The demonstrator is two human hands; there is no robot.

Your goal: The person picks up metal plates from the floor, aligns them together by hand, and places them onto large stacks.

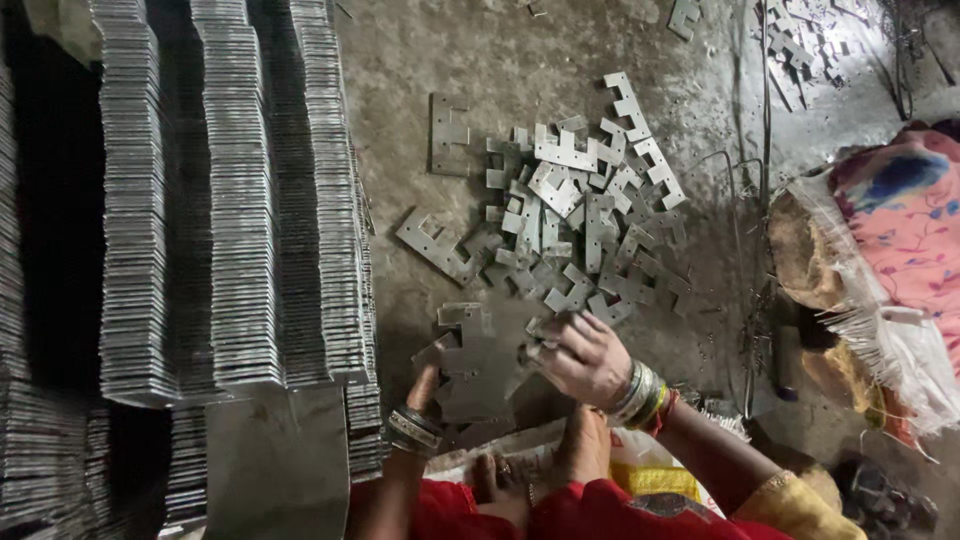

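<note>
My left hand (428,385) holds a stack of flat, notched grey metal plates (478,368) from underneath, close to my lap. Fingers of my right hand (580,355) are curled over the stack's right edge, touching the top plate. Both wrists carry several bangles. Just beyond the hands, a loose pile of the same notched metal plates (575,215) lies scattered on the grey floor. My bare foot (585,445) rests on a sack below the right hand.
Tall neat rows of stacked metal plates (240,200) fill the left side. A larger flat metal sheet (278,460) leans at the lower left. A woven sack and pink patterned cloth (900,230) lie at the right. Metal offcuts (800,40) litter the far floor.
</note>
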